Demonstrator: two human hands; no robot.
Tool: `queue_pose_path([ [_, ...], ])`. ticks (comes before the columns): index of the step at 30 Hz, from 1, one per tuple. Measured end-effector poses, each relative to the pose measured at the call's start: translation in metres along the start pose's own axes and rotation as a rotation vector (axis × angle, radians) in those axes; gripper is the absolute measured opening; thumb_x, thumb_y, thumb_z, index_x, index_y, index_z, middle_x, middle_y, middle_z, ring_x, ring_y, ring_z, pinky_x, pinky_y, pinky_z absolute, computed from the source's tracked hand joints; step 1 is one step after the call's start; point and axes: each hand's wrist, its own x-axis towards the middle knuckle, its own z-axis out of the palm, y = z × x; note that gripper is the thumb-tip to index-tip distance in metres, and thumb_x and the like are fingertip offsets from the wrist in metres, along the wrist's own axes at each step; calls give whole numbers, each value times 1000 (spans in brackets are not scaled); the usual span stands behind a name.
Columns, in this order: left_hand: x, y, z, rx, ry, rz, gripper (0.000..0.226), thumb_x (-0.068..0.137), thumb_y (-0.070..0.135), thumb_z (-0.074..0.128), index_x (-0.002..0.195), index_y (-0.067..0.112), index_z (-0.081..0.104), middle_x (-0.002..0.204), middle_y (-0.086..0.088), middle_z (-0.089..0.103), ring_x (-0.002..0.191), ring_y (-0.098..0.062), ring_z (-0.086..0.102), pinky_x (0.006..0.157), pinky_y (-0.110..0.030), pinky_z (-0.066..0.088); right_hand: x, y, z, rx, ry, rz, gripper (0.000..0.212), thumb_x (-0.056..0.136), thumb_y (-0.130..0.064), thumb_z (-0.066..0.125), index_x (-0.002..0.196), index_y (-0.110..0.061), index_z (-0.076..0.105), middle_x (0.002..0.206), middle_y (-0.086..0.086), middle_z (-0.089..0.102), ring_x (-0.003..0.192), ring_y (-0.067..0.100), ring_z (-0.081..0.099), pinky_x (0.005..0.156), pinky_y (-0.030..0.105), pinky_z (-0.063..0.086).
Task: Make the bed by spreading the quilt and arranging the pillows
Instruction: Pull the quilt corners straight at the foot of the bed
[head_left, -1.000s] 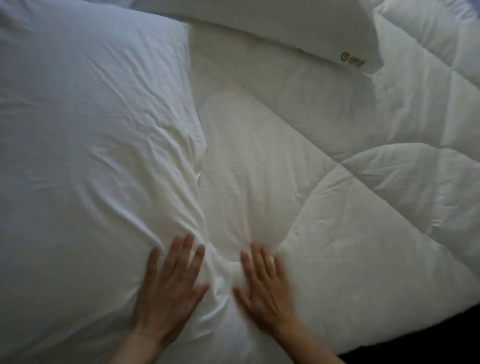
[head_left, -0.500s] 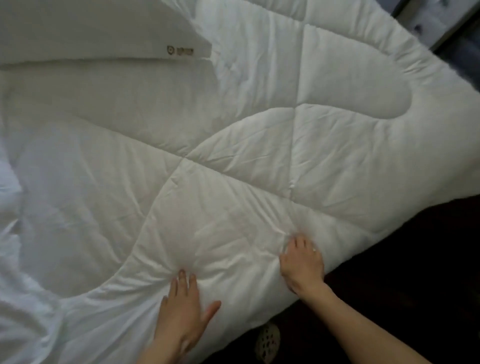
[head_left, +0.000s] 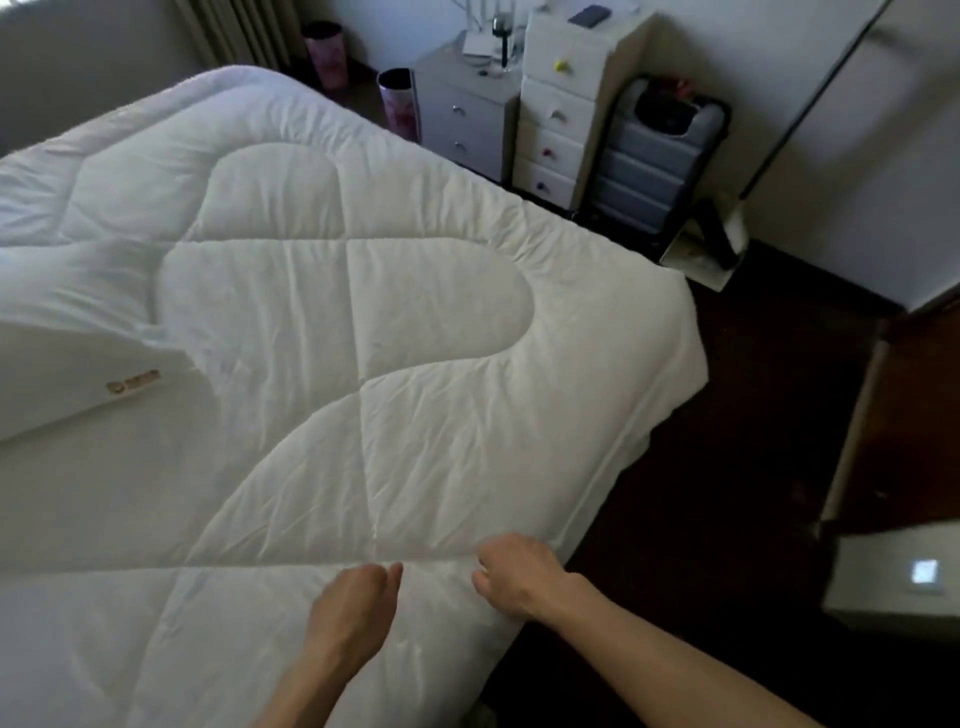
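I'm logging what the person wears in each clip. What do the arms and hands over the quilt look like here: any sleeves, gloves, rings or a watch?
Both forearms are bare up to the picture's lower edge, with no sleeve in view. The left hand and right hand wear no gloves, and no watch or wristband shows. The picture is too soft to rule out a thin ring.

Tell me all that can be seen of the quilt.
The quilt is white, padded, soft-looking fabric, stitched in curved and straight seams, lightly creased. It lies spread over the bed, its near edge hanging toward the dark floor. A pillow lies on its left part. The left hand and right hand, fingers curled, rest at its near edge.
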Motion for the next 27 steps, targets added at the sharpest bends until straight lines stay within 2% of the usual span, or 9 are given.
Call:
queue_pose_path([
  [2, 7, 34, -15, -27, -18, 22, 49, 101, 49, 35, 68, 16, 48, 94, -7, 69, 99, -29, 65, 76, -34, 46, -6, 15, -26, 32, -9, 18, 39, 98, -31, 44, 119, -5, 63, 129, 23, 62, 118, 40, 59, 96, 41, 48],
  [6, 42, 116, -53, -40, 14, 40, 41, 99, 53, 34, 82, 22, 53, 113, -5, 68, 107, -23, 63, 86, -31, 48, 2, 55, -99, 57, -12, 23, 40, 96, -31, 46, 120, -4, 64, 130, 23, 62, 119, 40, 59, 98, 42, 49],
  [8, 70, 162, -74, -9, 21, 88, 38, 100, 51, 35, 81, 22, 51, 117, -5, 67, 110, -21, 62, 87, -30, 46, 14, 82, -140, 78, 19, 27, 40, 97, -32, 45, 120, -5, 63, 130, 23, 61, 119, 40, 59, 98, 42, 48],
  [15, 146, 314, -133, 130, 5, 195, 37, 102, 44, 34, 80, 18, 49, 108, -9, 68, 101, -27, 64, 79, -34, 45, 34, 188, -257, 128, 79, 71, 40, 99, -32, 43, 120, -4, 62, 131, 22, 60, 118, 39, 59, 98, 41, 47],
  [20, 205, 431, -163, 168, -16, 251, 40, 100, 40, 37, 73, 13, 46, 103, -16, 69, 95, -34, 66, 73, -36, 45, 50, 288, -335, 186, 109, 129, 39, 99, -30, 43, 117, -3, 64, 129, 22, 62, 115, 38, 60, 95, 39, 47],
  [23, 244, 506, -168, 169, -20, 238, 38, 101, 37, 36, 75, 12, 48, 102, -17, 68, 95, -35, 65, 69, -33, 41, 69, 364, -379, 187, 129, 121, 33, 98, -29, 44, 107, -6, 66, 123, 20, 65, 107, 37, 61, 87, 38, 47],
  [25, 265, 553, -168, 174, -15, 216, 41, 100, 40, 37, 76, 11, 51, 99, -15, 69, 91, -33, 66, 70, -34, 43, 81, 416, -410, 162, 130, 99, 23, 97, -28, 45, 91, -14, 62, 115, 18, 68, 93, 33, 60, 76, 37, 42],
  [27, 278, 590, -168, 166, -24, 200, 44, 99, 43, 39, 80, 9, 58, 97, -11, 70, 89, -30, 67, 73, -35, 49, 88, 459, -440, 148, 133, 97, 21, 98, -30, 45, 85, -18, 56, 109, 15, 69, 89, 32, 59, 72, 35, 38],
])
